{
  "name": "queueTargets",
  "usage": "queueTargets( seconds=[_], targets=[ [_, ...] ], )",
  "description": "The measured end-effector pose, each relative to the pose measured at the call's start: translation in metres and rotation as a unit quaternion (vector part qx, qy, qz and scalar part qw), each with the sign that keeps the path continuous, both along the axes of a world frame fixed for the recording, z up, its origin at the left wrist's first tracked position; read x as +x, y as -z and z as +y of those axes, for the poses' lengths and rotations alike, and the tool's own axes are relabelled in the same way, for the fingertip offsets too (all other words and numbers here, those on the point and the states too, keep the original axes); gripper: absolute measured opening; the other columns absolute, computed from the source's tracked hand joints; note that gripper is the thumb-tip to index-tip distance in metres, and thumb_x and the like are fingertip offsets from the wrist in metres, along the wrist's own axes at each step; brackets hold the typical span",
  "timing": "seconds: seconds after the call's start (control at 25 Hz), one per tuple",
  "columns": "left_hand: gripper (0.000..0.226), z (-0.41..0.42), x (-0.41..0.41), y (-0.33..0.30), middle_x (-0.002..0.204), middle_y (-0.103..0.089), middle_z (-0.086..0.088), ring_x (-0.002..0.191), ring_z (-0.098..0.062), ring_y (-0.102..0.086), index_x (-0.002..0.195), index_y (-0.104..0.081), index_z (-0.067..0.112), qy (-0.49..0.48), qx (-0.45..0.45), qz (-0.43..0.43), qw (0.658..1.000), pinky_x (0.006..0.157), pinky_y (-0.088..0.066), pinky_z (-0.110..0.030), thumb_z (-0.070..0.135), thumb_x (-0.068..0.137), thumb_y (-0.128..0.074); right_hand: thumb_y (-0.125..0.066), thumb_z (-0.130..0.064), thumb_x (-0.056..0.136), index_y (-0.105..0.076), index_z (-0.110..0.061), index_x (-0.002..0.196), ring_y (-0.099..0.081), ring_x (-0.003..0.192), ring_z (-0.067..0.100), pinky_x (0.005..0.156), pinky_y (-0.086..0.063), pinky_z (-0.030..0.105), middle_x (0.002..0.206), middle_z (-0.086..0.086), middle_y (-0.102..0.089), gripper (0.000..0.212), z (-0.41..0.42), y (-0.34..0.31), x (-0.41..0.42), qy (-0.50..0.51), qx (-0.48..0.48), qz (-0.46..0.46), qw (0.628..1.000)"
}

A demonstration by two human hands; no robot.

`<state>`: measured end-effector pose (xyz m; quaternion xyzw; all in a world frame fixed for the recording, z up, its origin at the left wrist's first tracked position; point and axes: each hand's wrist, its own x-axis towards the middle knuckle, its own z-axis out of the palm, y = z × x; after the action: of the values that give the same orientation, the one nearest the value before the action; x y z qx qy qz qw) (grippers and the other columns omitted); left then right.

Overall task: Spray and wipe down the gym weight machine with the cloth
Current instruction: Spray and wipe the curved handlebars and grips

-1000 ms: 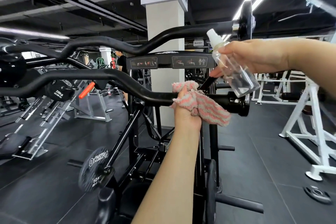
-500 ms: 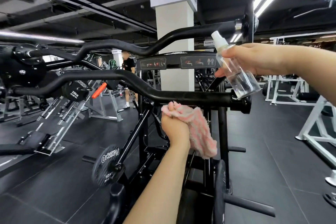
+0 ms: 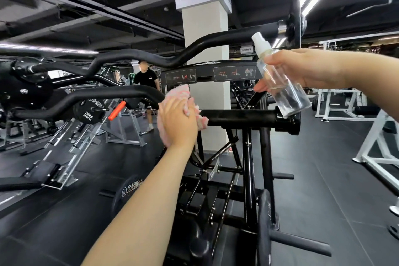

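— Where was the cloth at that moment?

— The pink cloth (image 3: 182, 95) was in the middle of the frame, pressed against the black padded bar (image 3: 239, 117) of the weight machine. The left hand (image 3: 178, 122) lay over it with the fingers bent around the bar, so this grip was holding cloth and bar together. A little of the cloth showed above the hand and a little at its right side.

— And the other hand?

— The right hand (image 3: 302, 67), in the upper right of the frame, was closed around a clear spray bottle (image 3: 280, 84). The bottle was tilted, its white nozzle up and to the left, its bottom almost at the end cap of the same bar. I could not tell if a finger was on the pump.

— Which way did the bar run from the cloth?

— Its long axis went nearly level, from left to right across the picture. The bare part lay to the right of the left hand, between the cloth and the bottle. To the left, the bar bent away and rose toward the left edge. I think the left hand was the one for the wiping, because it was already on the bar; a stroke would have to follow this axis, to the right or back to the left.
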<state>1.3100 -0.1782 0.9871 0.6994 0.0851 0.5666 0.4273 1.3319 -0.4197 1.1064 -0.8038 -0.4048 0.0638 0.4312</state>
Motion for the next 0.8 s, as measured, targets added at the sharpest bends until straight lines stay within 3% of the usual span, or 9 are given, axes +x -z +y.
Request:
queueTargets(
  seconds=[0.08, 0.2, 0.32, 0.4, 0.48, 0.6, 0.72, 0.8],
  targets=[
    [0.037, -0.015, 0.005, 0.001, 0.062, -0.062, 0.0, 0.073, -0.023, -0.06, 0.067, -0.061, 0.015, -0.127, 0.133, 0.04, 0.982, 0.091, -0.04, -0.024, 0.028, 0.096, -0.042, -0.034, -0.038, 0.098, -0.045, -0.016, 0.123, -0.07, 0.08, 0.008, 0.065, -0.052, 0.019, 0.096, 0.003, -0.074, 0.035, -0.002, 0.003, 0.0, 0.001, 0.01, 0.0, 1.0],
    [0.05, -0.063, 0.012, -0.004, 0.052, -0.061, 0.0, 0.051, -0.015, -0.048, 0.056, -0.062, 0.014, -0.152, 0.198, 0.008, 0.968, 0.058, -0.031, -0.022, 0.035, 0.093, -0.036, -0.034, -0.037, 0.099, -0.048, -0.016, 0.118, -0.07, 0.088, 0.013, 0.071, -0.054, 0.021, 0.095, 0.005, -0.074, 0.032, -0.005, 0.011, -0.003, -0.003, 0.047, 0.024, 0.999],
    [0.045, -0.092, 0.016, -0.004, 0.065, -0.067, -0.005, 0.056, -0.019, -0.052, 0.07, -0.068, 0.01, -0.11, 0.167, 0.021, 0.979, 0.045, -0.023, -0.025, 0.032, 0.097, -0.04, -0.032, -0.036, 0.099, -0.054, -0.012, 0.113, -0.07, 0.087, 0.01, 0.065, -0.052, 0.013, 0.095, 0.005, -0.074, 0.035, -0.009, 0.023, -0.009, 0.003, 0.048, 0.018, 0.999],
    [0.041, -0.1, 0.015, -0.005, 0.078, -0.071, -0.003, 0.067, -0.021, -0.058, 0.087, -0.071, 0.014, -0.098, 0.154, 0.042, 0.982, 0.05, -0.028, -0.027, 0.029, 0.101, -0.035, -0.032, -0.039, 0.099, -0.054, -0.012, 0.116, -0.07, 0.087, 0.01, 0.066, -0.053, 0.015, 0.094, 0.003, -0.074, 0.038, -0.012, 0.028, -0.01, 0.013, 0.053, 0.01, 0.998],
    [0.039, -0.103, 0.011, -0.009, 0.089, -0.072, 0.0, 0.08, -0.021, -0.063, 0.099, -0.07, 0.019, -0.051, 0.147, 0.078, 0.985, 0.061, -0.037, -0.03, 0.03, 0.102, -0.033, -0.032, -0.038, 0.099, -0.054, -0.012, 0.114, -0.07, 0.083, 0.009, 0.069, -0.054, 0.019, 0.09, 0.002, -0.075, 0.038, -0.013, 0.03, -0.014, 0.022, 0.073, 0.018, 0.997],
    [0.046, -0.1, 0.003, -0.018, 0.078, -0.072, 0.001, 0.074, -0.023, -0.067, 0.076, -0.07, 0.027, 0.13, 0.05, 0.043, 0.989, 0.07, -0.053, -0.037, 0.044, 0.099, -0.033, -0.034, -0.035, 0.099, -0.056, -0.011, 0.11, -0.07, 0.077, 0.01, 0.062, -0.054, 0.018, 0.095, 0.002, -0.071, 0.034, -0.011, 0.031, -0.017, 0.016, 0.111, 0.037, 0.993],
    [0.052, -0.089, -0.008, -0.036, 0.067, -0.07, 0.001, 0.066, -0.015, -0.069, 0.075, -0.067, 0.017, 0.32, -0.132, -0.009, 0.938, 0.067, -0.057, -0.031, 0.041, 0.101, -0.029, -0.036, -0.038, 0.099, -0.059, -0.019, 0.102, -0.069, 0.083, 0.016, 0.079, -0.053, 0.031, 0.094, -0.002, -0.071, 0.03, -0.005, 0.035, -0.014, 0.016, 0.088, 0.031, 0.996],
    [0.053, -0.084, -0.016, -0.051, 0.071, -0.071, 0.0, 0.066, -0.013, -0.069, 0.082, -0.064, 0.012, 0.388, -0.186, 0.001, 0.903, 0.067, -0.057, -0.027, 0.042, 0.101, -0.024, -0.036, -0.036, 0.099, -0.058, -0.015, 0.104, -0.067, 0.085, 0.019, 0.085, -0.054, 0.038, 0.091, 0.0, -0.069, 0.031, 0.003, 0.04, -0.014, -0.028, 0.072, 0.077, 0.994]
  ],
)
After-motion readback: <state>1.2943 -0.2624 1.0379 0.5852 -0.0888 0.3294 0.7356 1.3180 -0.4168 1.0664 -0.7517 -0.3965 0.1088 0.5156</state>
